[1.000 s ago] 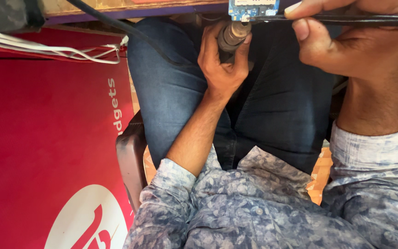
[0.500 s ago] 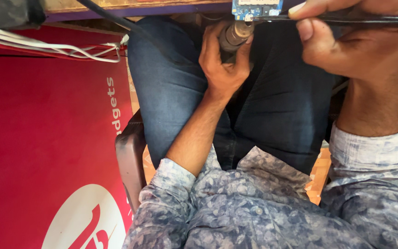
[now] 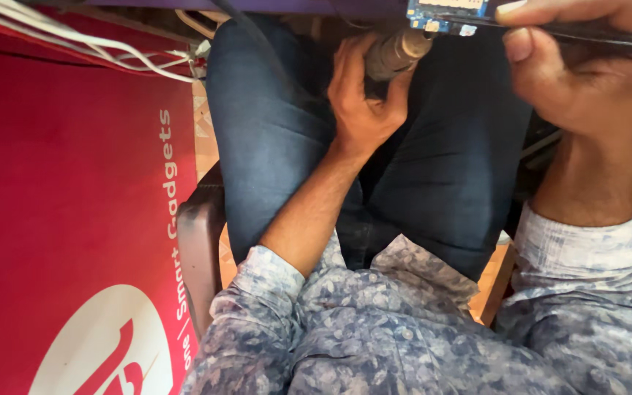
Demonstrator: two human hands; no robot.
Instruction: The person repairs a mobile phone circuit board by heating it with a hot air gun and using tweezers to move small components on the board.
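Top centre: left hand (image 3: 363, 102), fingers wrapped round grey cylindrical tool (image 3: 396, 53), tip under blue circuit board (image 3: 448, 13); upper right: right hand (image 3: 587, 73) pinching thin black rod (image 3: 608, 35); board work under way, steadiness needed.

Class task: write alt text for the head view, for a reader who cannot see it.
Seen from above, a seated person's left hand grips a grey cylindrical tool under a small blue circuit board, while the right hand pinches a thin black rod. A red panel stands alongside.
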